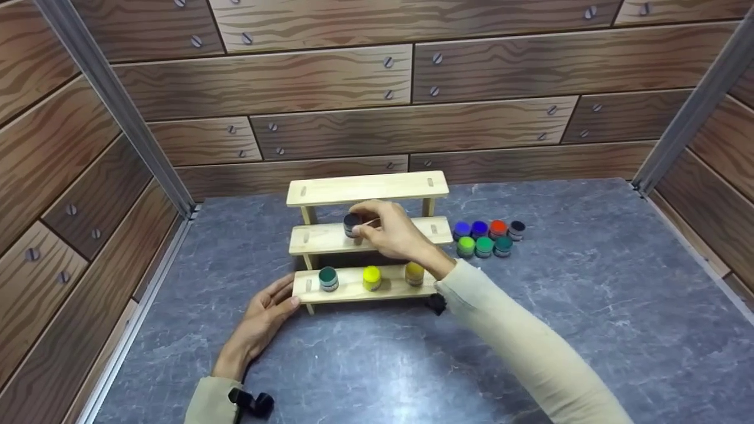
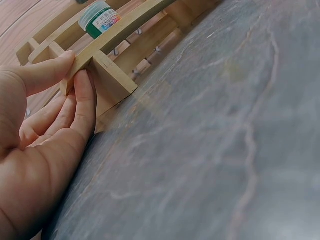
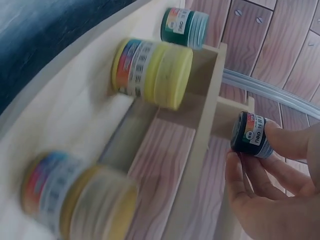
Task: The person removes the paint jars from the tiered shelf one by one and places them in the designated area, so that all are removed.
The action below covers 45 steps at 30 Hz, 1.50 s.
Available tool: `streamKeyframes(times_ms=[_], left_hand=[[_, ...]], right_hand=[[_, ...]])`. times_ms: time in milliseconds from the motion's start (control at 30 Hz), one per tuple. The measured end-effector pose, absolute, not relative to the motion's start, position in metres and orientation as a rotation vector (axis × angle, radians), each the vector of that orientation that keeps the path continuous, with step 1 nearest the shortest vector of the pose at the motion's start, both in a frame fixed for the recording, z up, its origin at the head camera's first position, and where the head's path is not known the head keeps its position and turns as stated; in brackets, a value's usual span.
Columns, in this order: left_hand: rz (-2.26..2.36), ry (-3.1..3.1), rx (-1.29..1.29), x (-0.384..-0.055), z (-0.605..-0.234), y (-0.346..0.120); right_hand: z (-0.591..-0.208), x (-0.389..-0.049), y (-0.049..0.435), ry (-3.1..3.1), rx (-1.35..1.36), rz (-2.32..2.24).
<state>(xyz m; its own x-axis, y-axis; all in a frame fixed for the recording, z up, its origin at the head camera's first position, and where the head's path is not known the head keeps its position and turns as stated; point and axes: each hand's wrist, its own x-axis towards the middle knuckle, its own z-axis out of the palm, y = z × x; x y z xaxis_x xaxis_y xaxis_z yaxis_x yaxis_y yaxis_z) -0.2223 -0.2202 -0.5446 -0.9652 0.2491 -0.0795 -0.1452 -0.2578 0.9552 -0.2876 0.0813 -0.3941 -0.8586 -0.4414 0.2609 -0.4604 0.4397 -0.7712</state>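
A three-step wooden display rack stands on the table. At the left end of its lowest step, my left hand pinches the board, thumb on top and fingers underneath, as the left wrist view shows. Over the middle step, my right hand holds a small dark paint jar between thumb and fingers. The jar is close over the board, left of its centre. Along the lowest step stand a dark green paint jar, a yellow one and an ochre one.
Right of the rack, several paint jars stand in two rows on the marbled table, among them a red jar, a black jar and a light green jar. Wood-patterned walls enclose the back and sides.
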Motion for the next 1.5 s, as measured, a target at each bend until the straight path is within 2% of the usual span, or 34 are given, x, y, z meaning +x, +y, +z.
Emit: streamKeyframes(times_ms=[633,1500], left_hand=[[2.319,1.746,0.121,-0.221,-0.542,-0.221],[2.31,1.755,0.108,-0.22,-0.543,-0.22]], right_hand=[[-0.381,-0.273,0.155,-2.62,0.744,1.397],[-0.389,-0.271,0.237,-2.637,0.566,1.325]])
